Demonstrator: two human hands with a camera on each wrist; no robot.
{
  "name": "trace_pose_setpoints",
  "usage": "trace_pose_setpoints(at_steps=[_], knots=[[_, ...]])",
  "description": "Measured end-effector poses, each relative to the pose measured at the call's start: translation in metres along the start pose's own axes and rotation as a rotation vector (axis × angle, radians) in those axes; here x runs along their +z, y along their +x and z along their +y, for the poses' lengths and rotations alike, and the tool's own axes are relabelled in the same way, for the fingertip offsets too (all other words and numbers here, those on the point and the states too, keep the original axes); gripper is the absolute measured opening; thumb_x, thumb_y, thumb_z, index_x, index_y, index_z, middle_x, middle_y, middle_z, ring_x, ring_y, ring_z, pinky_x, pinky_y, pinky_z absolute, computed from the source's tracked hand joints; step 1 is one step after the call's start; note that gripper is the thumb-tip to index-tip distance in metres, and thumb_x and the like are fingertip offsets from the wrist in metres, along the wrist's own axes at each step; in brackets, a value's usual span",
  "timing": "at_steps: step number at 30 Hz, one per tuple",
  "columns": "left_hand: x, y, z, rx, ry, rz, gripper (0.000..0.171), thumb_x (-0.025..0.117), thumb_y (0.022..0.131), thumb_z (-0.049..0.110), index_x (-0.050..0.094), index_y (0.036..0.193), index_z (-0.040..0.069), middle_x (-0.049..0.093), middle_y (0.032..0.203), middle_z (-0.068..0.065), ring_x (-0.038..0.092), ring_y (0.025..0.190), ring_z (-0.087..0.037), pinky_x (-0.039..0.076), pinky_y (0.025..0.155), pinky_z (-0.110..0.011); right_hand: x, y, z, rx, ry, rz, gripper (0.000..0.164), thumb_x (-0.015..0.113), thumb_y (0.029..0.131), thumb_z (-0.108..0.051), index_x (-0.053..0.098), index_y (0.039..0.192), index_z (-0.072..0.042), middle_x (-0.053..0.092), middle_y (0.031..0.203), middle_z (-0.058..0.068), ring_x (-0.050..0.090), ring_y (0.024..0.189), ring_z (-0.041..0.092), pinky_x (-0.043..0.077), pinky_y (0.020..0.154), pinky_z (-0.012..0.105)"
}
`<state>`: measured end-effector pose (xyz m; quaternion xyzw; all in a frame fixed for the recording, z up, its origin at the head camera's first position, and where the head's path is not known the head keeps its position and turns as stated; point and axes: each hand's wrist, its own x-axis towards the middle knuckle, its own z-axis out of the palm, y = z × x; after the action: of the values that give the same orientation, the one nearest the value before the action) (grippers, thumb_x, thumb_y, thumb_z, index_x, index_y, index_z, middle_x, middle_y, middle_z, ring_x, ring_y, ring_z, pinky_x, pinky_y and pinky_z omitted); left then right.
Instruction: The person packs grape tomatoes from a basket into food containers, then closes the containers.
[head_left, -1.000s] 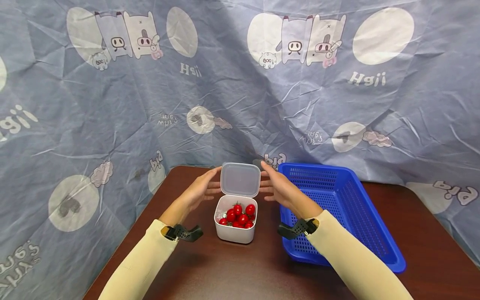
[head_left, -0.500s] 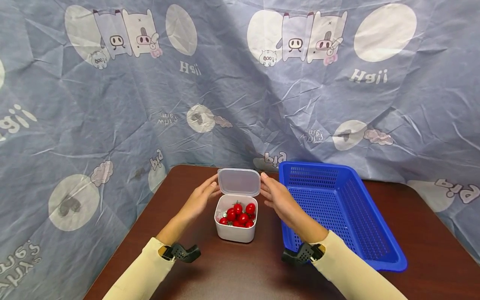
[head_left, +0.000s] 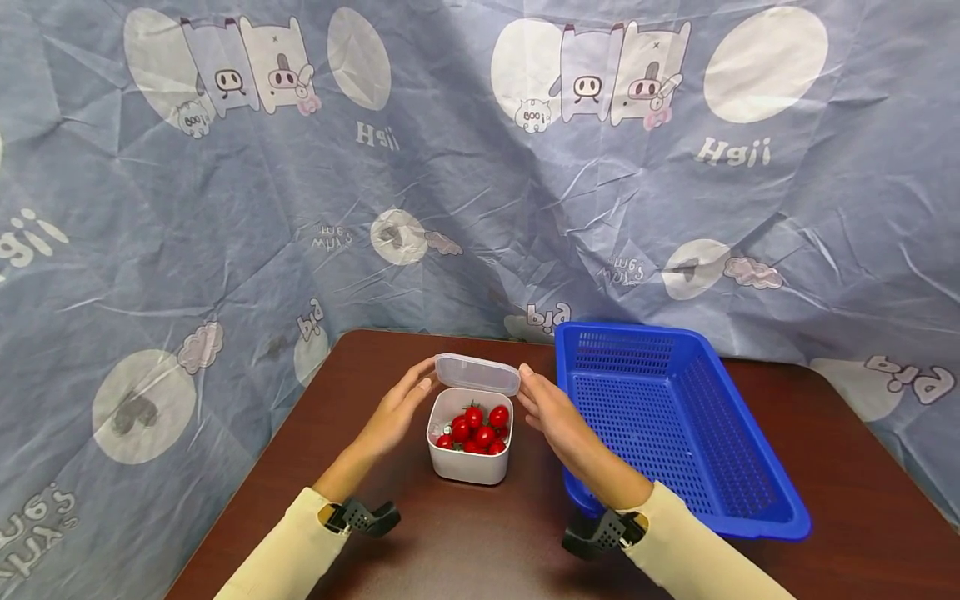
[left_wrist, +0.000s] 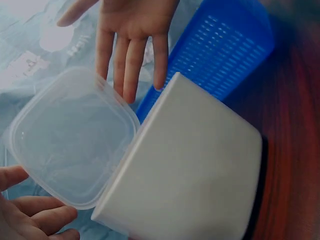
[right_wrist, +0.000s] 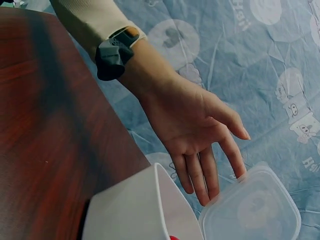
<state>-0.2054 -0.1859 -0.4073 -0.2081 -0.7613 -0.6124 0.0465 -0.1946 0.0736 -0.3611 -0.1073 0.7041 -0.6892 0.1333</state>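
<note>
A white box (head_left: pixel 469 467) with several red cherry tomatoes (head_left: pixel 474 432) stands on the table. Its translucent lid (head_left: pixel 477 374) is raised at the far side and leans toward the box. My left hand (head_left: pixel 392 414) has its fingertips at the lid's left edge, as the right wrist view also shows. At the opposite edge, the fingers of my right hand (head_left: pixel 553 414) lie fairly straight. The left wrist view shows the lid (left_wrist: pixel 75 137) between both hands, the box's side wall hiding the tomatoes there.
A blue perforated plastic basket (head_left: pixel 757 450) sits to the right of the box, partly behind my right forearm. Patterned blue-grey cloth (head_left: pixel 465 167) hangs behind the brown table (head_left: pixel 442 542).
The lid has tilted down from near upright toward the box, both hands following at its edges. The box, tomatoes and basket stay in place.
</note>
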Motion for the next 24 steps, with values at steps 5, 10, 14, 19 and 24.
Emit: trace_pose_setpoints(at_steps=[5,10,14,19,24], knots=[[0.002,-0.014,-0.002,0.021,0.023,-0.008,0.046,0.032,0.106,0.019,0.033,0.148,0.002,0.034,0.151,-0.019,0.036,0.136,-0.034,0.027,0.11,-0.044,0.005,-0.008,0.004,-0.001,0.012,-0.021,0.08,0.039,0.099,-0.054,0.02,0.15,0.005,0.023,0.155,0.022,0.023,0.141,0.036,0.02,0.111,0.055],[0.004,-0.025,-0.006,0.006,0.081,0.013,0.045,0.031,0.106,0.024,0.039,0.146,0.003,0.04,0.148,-0.015,0.04,0.135,-0.031,0.026,0.11,-0.048,0.008,-0.017,0.009,0.004,0.004,-0.052,0.079,0.037,0.1,-0.052,0.019,0.15,0.006,0.02,0.155,0.022,0.022,0.141,0.036,0.019,0.11,0.056],[0.006,-0.032,-0.008,-0.013,0.145,0.017,0.046,0.032,0.106,0.026,0.042,0.145,0.004,0.044,0.146,-0.013,0.04,0.135,-0.027,0.026,0.11,-0.052,0.01,-0.023,0.014,0.005,0.0,-0.068,0.08,0.037,0.1,-0.054,0.019,0.15,0.006,0.019,0.155,0.023,0.021,0.142,0.035,0.018,0.111,0.056],[0.006,-0.038,-0.012,-0.009,0.162,0.014,0.046,0.034,0.106,0.024,0.042,0.144,0.0,0.041,0.148,-0.015,0.038,0.137,-0.026,0.027,0.111,-0.04,0.012,-0.026,0.022,-0.003,-0.011,-0.071,0.082,0.039,0.099,-0.055,0.019,0.15,0.006,0.02,0.156,0.022,0.021,0.142,0.033,0.017,0.112,0.055],[0.007,-0.042,-0.013,-0.016,0.152,0.008,0.043,0.033,0.106,0.018,0.042,0.143,-0.003,0.04,0.148,-0.016,0.035,0.138,-0.027,0.024,0.107,-0.017,0.014,-0.027,0.027,-0.01,-0.031,-0.076,0.078,0.038,0.1,-0.052,0.02,0.15,0.006,0.021,0.155,0.021,0.02,0.142,0.032,0.015,0.112,0.055]])
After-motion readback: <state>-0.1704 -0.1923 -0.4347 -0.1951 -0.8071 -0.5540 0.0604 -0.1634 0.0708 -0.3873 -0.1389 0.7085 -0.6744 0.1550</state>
